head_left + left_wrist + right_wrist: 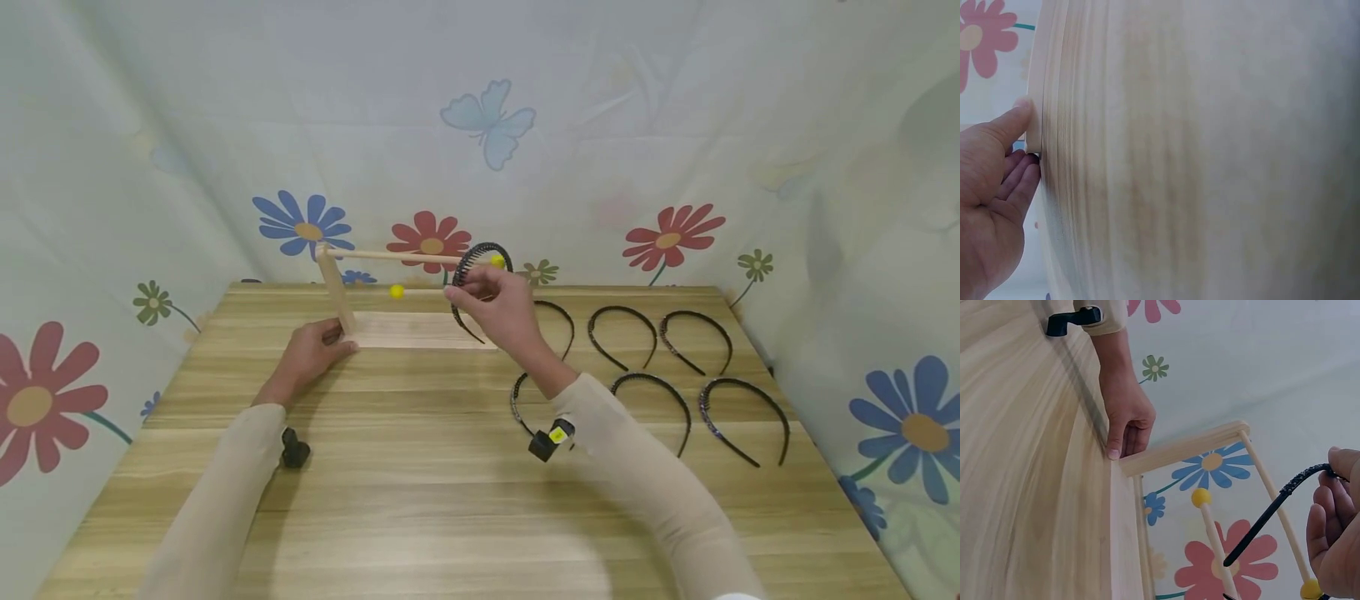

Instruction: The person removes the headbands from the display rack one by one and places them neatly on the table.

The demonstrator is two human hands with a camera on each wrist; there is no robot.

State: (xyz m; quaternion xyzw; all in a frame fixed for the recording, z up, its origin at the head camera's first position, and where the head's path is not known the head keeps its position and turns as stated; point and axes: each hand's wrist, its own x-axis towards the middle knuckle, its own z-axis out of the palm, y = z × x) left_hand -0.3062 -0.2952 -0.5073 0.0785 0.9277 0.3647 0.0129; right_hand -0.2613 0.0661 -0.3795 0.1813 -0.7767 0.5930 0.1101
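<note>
My right hand [504, 310] pinches a black toothed headband [459, 279] between thumb and fingers. The headband stands upright, its arch overlapping the yellow-tipped right end of the upper rod [390, 255] in the head view. In the right wrist view, its free end [1235, 556] points down across the lower rod [1213, 531]. Both rods belong to a pale wooden rack, with a post [335, 287] at the left and a flat base [412, 331]. My left hand [311, 352] grips the base's left end, thumb [1019, 115] along its front. The rack's right end is hidden behind my right hand.
Several more black headbands lie on the wooden table [405, 500] to the right in two rows, such as one at the back [652, 333] and one at the front right [783, 425]. A flowered cloth [360, 125] hangs behind the table.
</note>
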